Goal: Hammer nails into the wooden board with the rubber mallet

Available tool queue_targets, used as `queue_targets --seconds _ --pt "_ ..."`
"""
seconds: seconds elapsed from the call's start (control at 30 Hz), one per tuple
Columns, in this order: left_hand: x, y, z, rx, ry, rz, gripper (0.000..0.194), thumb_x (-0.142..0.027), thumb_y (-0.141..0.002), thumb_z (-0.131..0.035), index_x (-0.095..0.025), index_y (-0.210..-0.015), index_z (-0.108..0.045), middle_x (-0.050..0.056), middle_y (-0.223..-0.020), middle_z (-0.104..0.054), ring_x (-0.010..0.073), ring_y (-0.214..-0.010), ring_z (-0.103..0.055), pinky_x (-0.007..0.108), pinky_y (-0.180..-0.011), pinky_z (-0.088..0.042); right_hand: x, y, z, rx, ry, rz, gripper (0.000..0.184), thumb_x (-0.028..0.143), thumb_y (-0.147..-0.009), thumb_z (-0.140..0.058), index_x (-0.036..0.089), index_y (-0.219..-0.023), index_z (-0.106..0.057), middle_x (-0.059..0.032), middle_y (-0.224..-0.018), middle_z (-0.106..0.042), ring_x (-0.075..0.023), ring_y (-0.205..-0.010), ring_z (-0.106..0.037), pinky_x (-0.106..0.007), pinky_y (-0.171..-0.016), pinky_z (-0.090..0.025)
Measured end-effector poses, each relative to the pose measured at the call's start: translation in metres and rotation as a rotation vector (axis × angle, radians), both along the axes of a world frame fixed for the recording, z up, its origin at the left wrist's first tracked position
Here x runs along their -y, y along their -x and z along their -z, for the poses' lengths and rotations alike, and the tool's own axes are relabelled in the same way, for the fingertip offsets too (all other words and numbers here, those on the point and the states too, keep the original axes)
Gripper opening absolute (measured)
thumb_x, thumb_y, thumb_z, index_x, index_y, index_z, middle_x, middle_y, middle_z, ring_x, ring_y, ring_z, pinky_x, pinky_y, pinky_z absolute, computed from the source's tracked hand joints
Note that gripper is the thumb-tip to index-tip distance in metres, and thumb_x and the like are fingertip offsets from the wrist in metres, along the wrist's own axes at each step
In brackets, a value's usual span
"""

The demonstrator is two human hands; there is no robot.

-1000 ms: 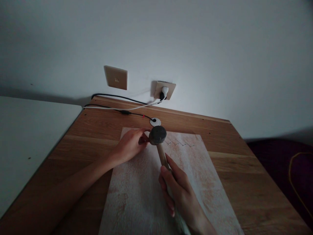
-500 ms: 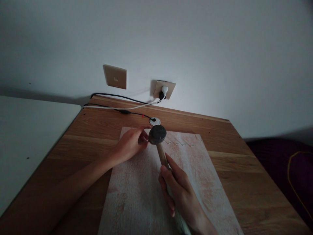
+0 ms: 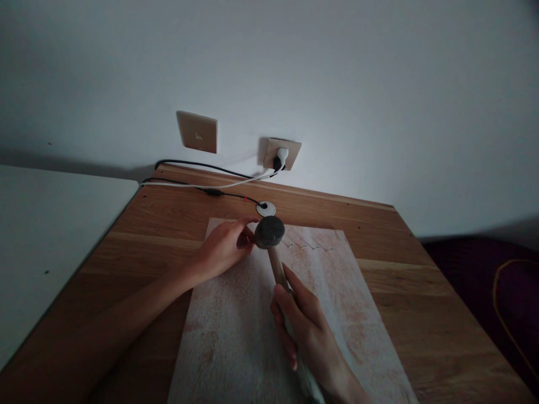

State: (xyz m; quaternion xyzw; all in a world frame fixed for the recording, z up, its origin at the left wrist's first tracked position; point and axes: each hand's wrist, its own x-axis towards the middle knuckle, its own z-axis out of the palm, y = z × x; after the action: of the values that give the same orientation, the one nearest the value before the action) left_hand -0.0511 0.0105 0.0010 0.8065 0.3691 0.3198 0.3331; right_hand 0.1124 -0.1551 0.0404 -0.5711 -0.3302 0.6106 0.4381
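A whitewashed wooden board [image 3: 236,331] lies flat in front of me. My right hand [image 3: 307,325] is wrapped round the handle of a mallet [image 3: 269,232], whose dark round head is over the far part of the board. Close by on the left, my left hand [image 3: 229,246] rests at the board, thumb and fingers pinched together beside the mallet head. What the pinch holds is hidden behind that head. To the right of the head, several small nails [image 3: 315,247] form a zigzag row near the board's far edge.
The board lies on a wooden desk [image 3: 391,286] against a wall. A black cable [image 3: 236,196] runs into a white grommet [image 3: 266,209] behind the board. Plugs sit in a wall socket [image 3: 282,154]. A white surface [image 3: 54,241] borders the desk at left, dark purple fabric [image 3: 467,292] at right.
The mallet and my right hand have shifted very slightly to the left. My left hand keeps its place and its pinch.
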Motion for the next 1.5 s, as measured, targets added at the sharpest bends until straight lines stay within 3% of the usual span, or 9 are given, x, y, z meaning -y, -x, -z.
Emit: queue_targets --seconds 0.17,0.37,0.47,0.63,0.83,0.93,1.07,1.27,1.5 --pt "0.0 0.002 0.003 0.004 -0.014 0.019 0.052 -0.009 -0.083 -0.073 -0.024 -0.132 -0.063 -0.002 -0.092 -0.076 0.0187 -0.086 -0.073 0.033 -0.083 -0.056 0.013 -0.01 -0.009 0.024 0.045 0.078 0.067 0.07 -0.093 -0.071 0.02 -0.134 -0.055 0.0102 -0.067 -0.057 -0.0016 -0.032 -0.037 -0.011 -0.025 -0.033" --pt "0.008 0.002 -0.005 0.018 -0.3 -0.054 0.024 -0.017 -0.089 -0.071 -0.021 -0.111 -0.063 0.001 -0.094 -0.066 0.0183 -0.085 -0.066 0.033 -0.081 -0.055 0.063 -0.037 -0.004 0.089 0.161 0.324 0.069 0.063 -0.091 -0.079 0.028 -0.145 -0.057 0.0038 -0.072 -0.064 -0.0072 -0.037 -0.047 -0.017 -0.029 -0.039" --pt "0.025 -0.002 -0.018 -0.042 -0.52 0.152 0.011 -0.011 -0.096 -0.061 -0.02 -0.103 -0.064 0.004 -0.097 -0.067 0.0197 -0.089 -0.064 0.033 -0.081 -0.054 0.085 -0.048 0.009 0.133 0.187 0.437 0.067 0.061 -0.08 -0.09 0.033 -0.137 -0.068 -0.0041 -0.087 -0.074 -0.0201 -0.063 -0.073 -0.026 -0.044 -0.061" --pt "0.061 -0.017 -0.033 -0.264 -0.83 0.584 0.012 -0.013 -0.104 -0.06 -0.018 -0.101 -0.071 0.007 -0.105 -0.075 0.0201 -0.096 -0.066 0.033 -0.081 -0.054 0.089 -0.049 0.022 0.145 0.242 0.442 0.076 0.063 -0.076 -0.091 0.034 -0.141 -0.066 -0.0015 -0.071 -0.07 -0.0201 -0.048 -0.065 -0.027 -0.032 -0.05" --pt "0.079 -0.026 -0.025 -0.299 -0.96 0.601 0.018 -0.013 -0.096 -0.067 -0.017 -0.079 -0.071 0.005 -0.079 -0.07 0.0195 -0.075 -0.063 0.034 -0.071 -0.053 0.086 -0.045 0.027 0.144 0.247 0.477 0.085 0.068 -0.077 -0.088 0.03 -0.148 -0.06 0.0001 -0.071 -0.068 -0.0133 -0.037 -0.052 -0.025 -0.029 -0.043" --pt "0.079 -0.027 -0.026 -0.267 -0.981 0.574 0.022 -0.012 -0.095 -0.067 -0.018 -0.074 -0.069 0.004 -0.073 -0.067 0.0189 -0.071 -0.061 0.034 -0.069 -0.052 0.086 -0.043 0.026 0.142 0.241 0.49 0.083 0.067 -0.078 -0.088 0.03 -0.147 -0.059 -0.0006 -0.073 -0.069 -0.0168 -0.047 -0.061 -0.025 -0.032 -0.046" --pt "0.058 -0.017 -0.038 -0.243 -0.89 0.542 0.02 -0.009 -0.099 -0.063 -0.018 -0.082 -0.07 0.002 -0.075 -0.068 0.0179 -0.072 -0.064 0.032 -0.07 -0.053 0.083 -0.041 0.021 0.11 0.23 0.445 0.076 0.068 -0.083 -0.083 0.028 -0.144 -0.061 0.0039 -0.068 -0.063 -0.0123 -0.042 -0.055 -0.022 -0.032 -0.045" --pt "-0.009 0.023 -0.043 -0.047 -0.222 0.182 0.012 -0.019 -0.099 -0.062 -0.022 -0.098 -0.074 0.0 -0.092 -0.077 0.0147 -0.082 -0.072 0.026 -0.08 -0.058 0.082 -0.042 0.018 0.082 0.242 0.429 0.072 0.067 -0.088 -0.08 0.03 -0.146 -0.058 0.0062 -0.068 -0.061 -0.0058 -0.035 -0.038 -0.02 -0.029 -0.037" --pt "-0.027 0.038 -0.036 -0.147 -0.056 0.243 0.01 -0.021 -0.092 -0.069 -0.023 -0.093 -0.079 -0.001 -0.087 -0.08 0.0159 -0.077 -0.074 0.026 -0.077 -0.056 0.081 -0.039 0.017 0.076 0.251 0.443 0.079 0.067 -0.084 -0.083 0.03 -0.148 -0.057 0.006 -0.07 -0.062 -0.0048 -0.035 -0.036 -0.019 -0.029 -0.035"
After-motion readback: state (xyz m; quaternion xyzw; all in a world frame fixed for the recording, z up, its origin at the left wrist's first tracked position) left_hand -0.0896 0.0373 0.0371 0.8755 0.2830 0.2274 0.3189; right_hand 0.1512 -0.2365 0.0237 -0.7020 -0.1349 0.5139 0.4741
